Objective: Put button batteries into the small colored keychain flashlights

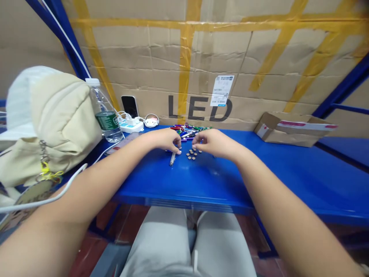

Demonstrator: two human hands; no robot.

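Blue work shelf is carrying the following. Left hand is resting on the shelf with fingers curled down, fingertips pinching the upper end of a small silver penlight that is lying just below the hand. Right hand is sitting just beside it, fingers bent inward toward the left; whether it is holding anything cannot be told. A cluster of button cells is lying loose on the shelf between and just below the two hands. A heap of coloured penlights is lying behind the hands, near the cardboard wall. An opened cardboard box is sitting well to the right, contents hidden. A water bottle, partly full, is standing at left beside a cream bag and a power strip.
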